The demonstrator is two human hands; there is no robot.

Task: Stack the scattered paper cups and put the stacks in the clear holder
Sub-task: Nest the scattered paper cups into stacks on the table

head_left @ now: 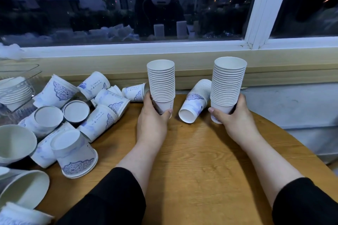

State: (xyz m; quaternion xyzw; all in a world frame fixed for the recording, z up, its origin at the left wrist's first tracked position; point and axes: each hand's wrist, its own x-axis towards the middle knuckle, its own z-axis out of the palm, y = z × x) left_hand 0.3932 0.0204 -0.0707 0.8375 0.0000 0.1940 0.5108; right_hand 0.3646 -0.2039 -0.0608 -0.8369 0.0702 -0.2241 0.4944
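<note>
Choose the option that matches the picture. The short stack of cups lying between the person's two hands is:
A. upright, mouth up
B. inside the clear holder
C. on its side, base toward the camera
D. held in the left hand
C: the lying stack rests tipped over on the wooden table, its flat base facing the camera, between the left hand and the right hand.

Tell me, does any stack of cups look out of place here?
Yes. One stack lies on its side on the table between the two upright stacks held by the left hand and right hand.
</note>
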